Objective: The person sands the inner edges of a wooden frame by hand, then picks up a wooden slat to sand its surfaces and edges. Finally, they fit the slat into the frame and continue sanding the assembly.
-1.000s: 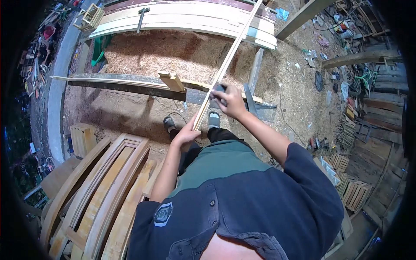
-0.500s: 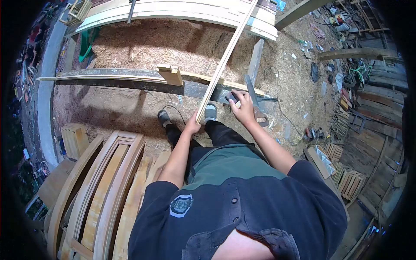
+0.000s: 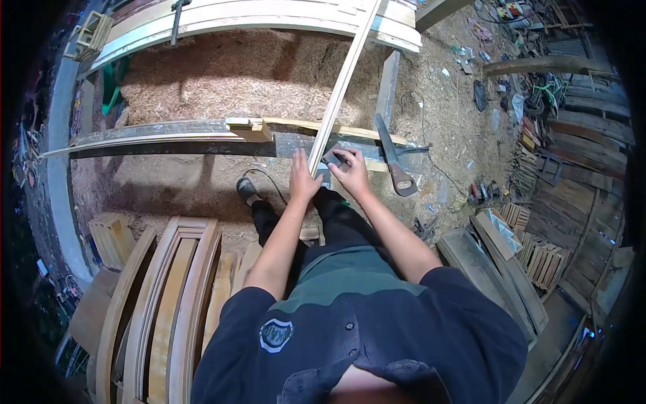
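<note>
A long, thin wooden strip [image 3: 344,79] slants from the far bench down towards my body. Near its close end my left hand [image 3: 304,178] holds it, the fingers along its left side and the thumb across it. My right hand [image 3: 351,173] is closed on a small dark block-like object [image 3: 331,157], right beside the strip; its exact kind is hard to make out. To the right of that hand, a handsaw [image 3: 389,151] lies across the narrow beam, its brown handle towards me.
The narrow beam [image 3: 286,145] crosses in front of me, carrying a notched wood piece [image 3: 252,129] and thin strips. Beyond it stands a bench of boards [image 3: 269,15] with a clamp [image 3: 176,23]. Curved wooden frames [image 3: 188,269] stand at lower left. Wood shavings cover the ground.
My right hand has moved left with the dark object, from near the saw to the strip. My left hand has shifted forward along the strip, its fingers straighter.
</note>
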Available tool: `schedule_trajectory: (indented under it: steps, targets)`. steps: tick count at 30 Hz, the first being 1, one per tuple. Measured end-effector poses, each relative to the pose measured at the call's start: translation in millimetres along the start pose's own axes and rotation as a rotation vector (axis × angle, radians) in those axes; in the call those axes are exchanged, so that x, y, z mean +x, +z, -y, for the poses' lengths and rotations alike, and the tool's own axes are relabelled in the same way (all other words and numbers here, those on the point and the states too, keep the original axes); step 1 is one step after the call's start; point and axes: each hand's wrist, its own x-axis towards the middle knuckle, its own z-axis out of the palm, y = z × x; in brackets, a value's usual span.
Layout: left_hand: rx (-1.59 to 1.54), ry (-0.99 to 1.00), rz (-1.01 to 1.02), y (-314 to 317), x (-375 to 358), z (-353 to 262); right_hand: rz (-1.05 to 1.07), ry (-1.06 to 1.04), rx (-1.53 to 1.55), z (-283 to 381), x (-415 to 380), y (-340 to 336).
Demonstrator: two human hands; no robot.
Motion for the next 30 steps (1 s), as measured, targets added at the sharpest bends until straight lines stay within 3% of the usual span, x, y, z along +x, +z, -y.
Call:
schedule_trajectory:
  steps: [2, 4, 6, 16, 18, 24, 30]
  targets:
    - [-0.078, 0.014, -0.043, 10.7, 15.0, 0.1, -0.06, -0.18, -0.098, -11.6, 13.1, 11.1]
    - [-0.124, -0.03, -0.069, 12.5, 20.7, -4.6, -0.025, -0.231, -0.108, -10.1, 23.5, 14.8]
    - [-0.112, -0.17, 0.134, 6.2, 26.0, -9.7, -0.015, -0.249, -0.125, -8.1, 28.2, 17.2]
    - [-0.054, -0.181, 0.128, -3.5, 28.2, -19.0, 0.098, -0.43, -0.243, 1.4, 33.7, 3.5]
    - [-0.053, -0.258, 0.211, -3.7, 30.0, -19.7, 0.103, -0.464, -0.261, 5.4, 39.7, 2.7]
    - [-0.035, -0.144, 0.043, 16.0, 26.3, -3.1, 0.178, -0.565, -0.319, 9.3, 63.5, -7.2]
    - [-0.065, -0.136, 0.027, 15.2, 25.6, -0.2, 0.134, -0.626, -0.404, 3.9, 142.6, -25.6]
